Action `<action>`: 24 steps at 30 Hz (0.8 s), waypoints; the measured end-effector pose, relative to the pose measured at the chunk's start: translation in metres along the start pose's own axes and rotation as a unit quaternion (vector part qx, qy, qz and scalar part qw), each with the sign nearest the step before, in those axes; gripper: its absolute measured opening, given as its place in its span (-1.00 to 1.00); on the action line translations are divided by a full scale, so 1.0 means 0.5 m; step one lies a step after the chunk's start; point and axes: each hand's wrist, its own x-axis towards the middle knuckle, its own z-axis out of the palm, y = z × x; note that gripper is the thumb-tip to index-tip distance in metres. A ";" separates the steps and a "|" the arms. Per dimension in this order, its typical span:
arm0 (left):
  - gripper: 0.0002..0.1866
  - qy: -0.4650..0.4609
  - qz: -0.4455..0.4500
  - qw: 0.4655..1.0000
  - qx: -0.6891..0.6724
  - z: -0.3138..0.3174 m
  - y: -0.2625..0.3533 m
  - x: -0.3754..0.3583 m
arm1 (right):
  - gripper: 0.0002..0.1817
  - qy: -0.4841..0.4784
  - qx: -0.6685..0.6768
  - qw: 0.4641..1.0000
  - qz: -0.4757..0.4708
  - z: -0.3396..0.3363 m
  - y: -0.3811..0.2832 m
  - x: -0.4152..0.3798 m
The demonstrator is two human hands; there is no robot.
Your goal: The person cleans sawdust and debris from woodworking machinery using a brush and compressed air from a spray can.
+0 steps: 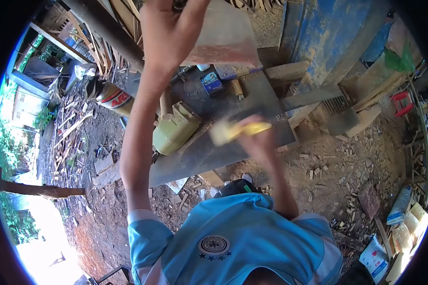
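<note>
One yellow brush (240, 130) is gripped in the right hand (260, 141), its pale end pointing left over the bench (190, 164) (brush and hand are both blurred). The left hand (172, 28) is well apart from it, reaching up to the top edge of the view by a pale slab (226, 28); whether its fingers are clamped on anything I cannot tell. Between the hands, a green container (176, 129) and a blue box (212, 84) rest on the dusty bench.
</note>
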 end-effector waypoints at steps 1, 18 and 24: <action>-0.63 0.003 -0.010 1.000 -0.012 0.003 0.002 -0.001 | -0.87 -0.154 0.107 0.982 0.007 0.073 0.040 -0.039; -0.68 -0.014 0.054 0.997 -0.047 -0.006 0.014 0.019 | -0.81 -0.269 0.275 0.917 -0.107 0.277 0.027 -0.120; -0.65 -0.045 0.044 0.996 -0.066 0.009 0.008 0.008 | -0.78 -0.225 0.199 0.938 -0.174 0.328 0.012 -0.083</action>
